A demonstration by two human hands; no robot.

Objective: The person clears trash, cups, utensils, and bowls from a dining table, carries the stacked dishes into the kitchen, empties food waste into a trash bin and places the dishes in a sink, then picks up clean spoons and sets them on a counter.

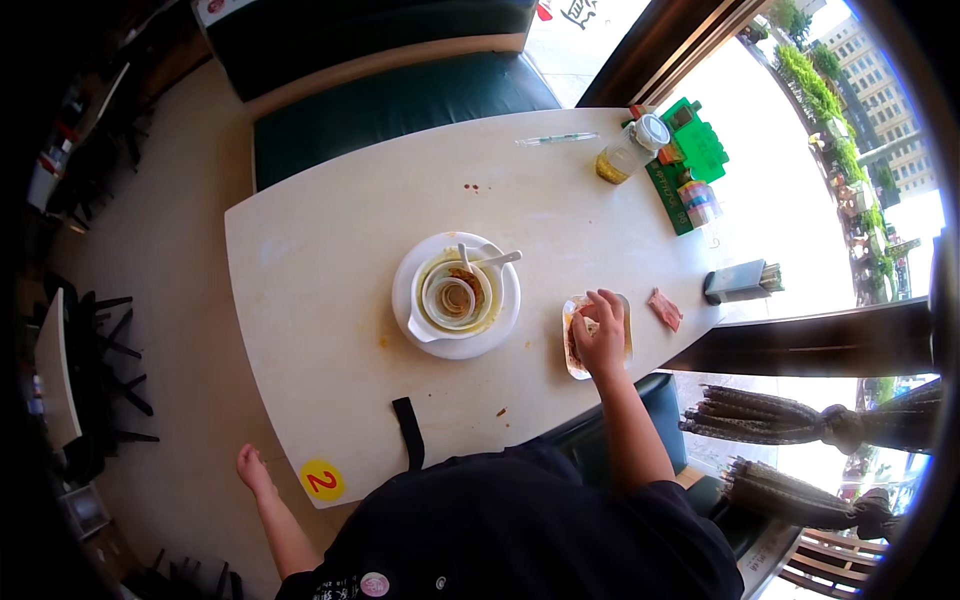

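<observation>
Smooth tray [581, 374], smooth tabletop [320, 240], glossy bench [400, 115]

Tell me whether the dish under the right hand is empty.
Not empty: brown residue shows inside the dish, toward its left. The right hand hides part, so the amount is unclear.

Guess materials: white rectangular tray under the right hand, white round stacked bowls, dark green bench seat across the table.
White rectangular tray: perhaps plastic or coated card; thin-looking pale rim, finish unclear.
White round stacked bowls: ceramic or melamine; smooth, rigid-looking walls fit either.
Dark green bench seat: likely vinyl or leather, satin; soft highlights.
</observation>
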